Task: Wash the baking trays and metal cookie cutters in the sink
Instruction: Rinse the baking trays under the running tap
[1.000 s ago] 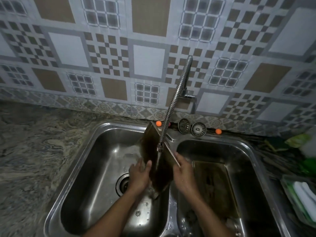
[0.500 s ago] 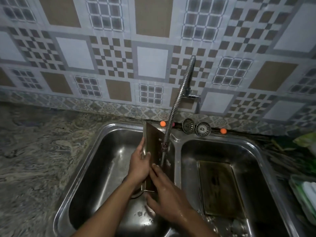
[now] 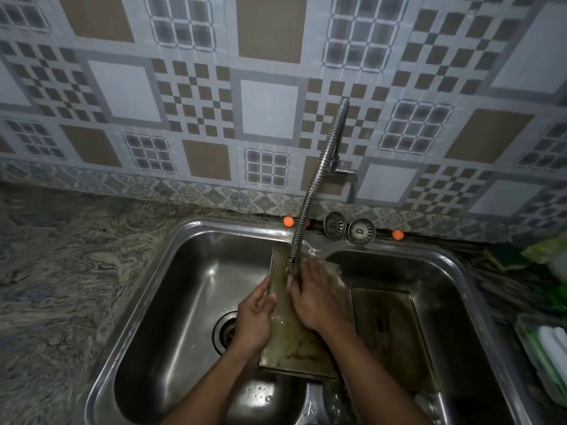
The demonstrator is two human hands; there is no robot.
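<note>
A stained rectangular baking tray (image 3: pixel 296 352) is held over the divider of the double sink (image 3: pixel 171 271), under the flexible tap's spout (image 3: pixel 291 262), where water runs. My left hand (image 3: pixel 254 317) grips the tray's left rim. My right hand (image 3: pixel 316 296) lies flat on the tray's surface with fingers spread. A second dark baking tray (image 3: pixel 392 335) lies in the right basin. No cookie cutters are visible.
Two metal drain strainers (image 3: pixel 349 228) stand on the sink's back ledge beside small orange dots. The left basin's drain (image 3: pixel 225 331) is partly visible. A marbled counter (image 3: pixel 61 286) lies left; a container with white and green items (image 3: pixel 549 348) sits at the right edge.
The tray has turned from nearly upright to lying flatter, face up, over the divider. My right hand moved up onto its surface under the spout; my left hand stays on the left rim.
</note>
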